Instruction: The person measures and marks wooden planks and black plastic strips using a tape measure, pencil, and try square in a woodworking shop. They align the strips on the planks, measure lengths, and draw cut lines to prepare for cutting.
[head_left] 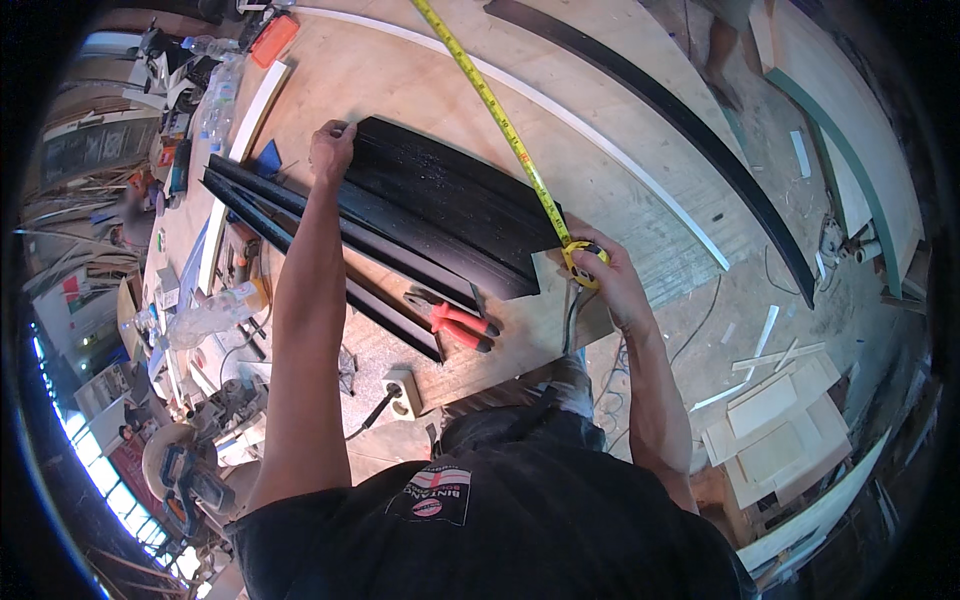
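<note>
A stack of black boards [440, 210] lies on a plywood workbench [400, 70]. My left hand [331, 143] rests with closed fingers on the far left corner of the top black board. My right hand [605, 275] grips a yellow tape measure case [583, 262] at the near right corner of the boards. Its yellow blade [490, 100] runs out across the board and the bench toward the top of the view.
Red-handled pliers [455, 322] lie near the front edge. Long black strips [300, 230] lie left of the boards. A white strip [560, 110] and a long black curved strip [690, 120] cross the bench. Bottles and tools crowd the left; wood offcuts [775, 420] lie on the floor right.
</note>
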